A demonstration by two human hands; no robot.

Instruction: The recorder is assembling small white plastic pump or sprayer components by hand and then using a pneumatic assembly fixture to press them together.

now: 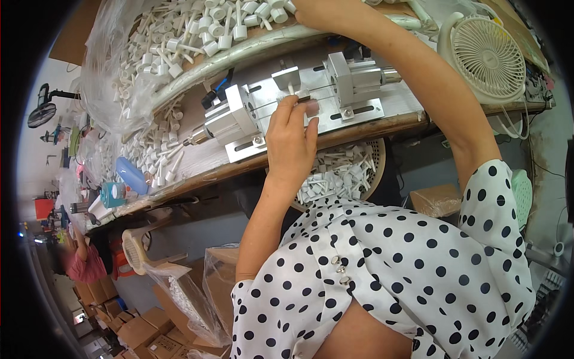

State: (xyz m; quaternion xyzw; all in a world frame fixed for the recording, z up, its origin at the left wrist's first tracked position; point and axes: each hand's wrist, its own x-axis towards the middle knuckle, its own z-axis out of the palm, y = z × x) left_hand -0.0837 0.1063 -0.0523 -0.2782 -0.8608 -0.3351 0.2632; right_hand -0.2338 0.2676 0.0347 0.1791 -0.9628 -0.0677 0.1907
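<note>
My left hand is at the middle of a metal clamping fixture, its fingers curled together. The white stem of a small plastic piece sticks out just above its fingertips, against an upright metal block. The rest of that piece is hidden by the fingers. On either side stand a left metal cylinder block and a right one. My right hand reaches to the top edge, beside a heap of white stemmed plastic pieces; its fingers are cut off from view.
A round basket of white pieces sits below the table's front edge. A white fan stands at the right. A plastic-wrapped tube borders the heap. Cardboard boxes and a person in pink are at the far left.
</note>
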